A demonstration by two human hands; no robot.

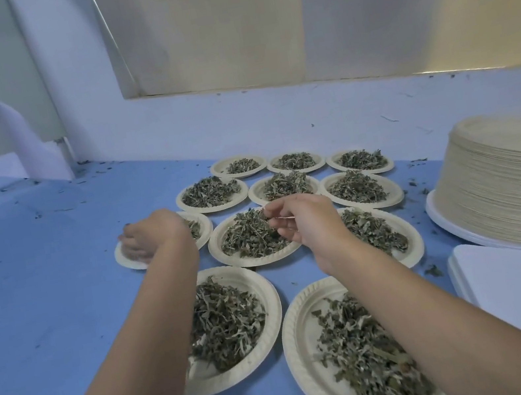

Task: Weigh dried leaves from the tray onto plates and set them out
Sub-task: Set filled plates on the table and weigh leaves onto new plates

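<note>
The left hand rests flat on a plate. The right hand hovers half-curled (hold unclear). Best to slide the plate level, clear of its neighbours.

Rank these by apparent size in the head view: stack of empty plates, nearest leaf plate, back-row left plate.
1. stack of empty plates and nearest leaf plate: alike, both cropped by the frame, so unranked.
2. back-row left plate: smallest, likely just from distance.

Your left hand is blurred and covers most of the centre-left plate, so its grip cannot be told. Your right forearm hides part of the lower-right plate, which the bottom edge cuts; the right edge cuts the plate stack.
</note>
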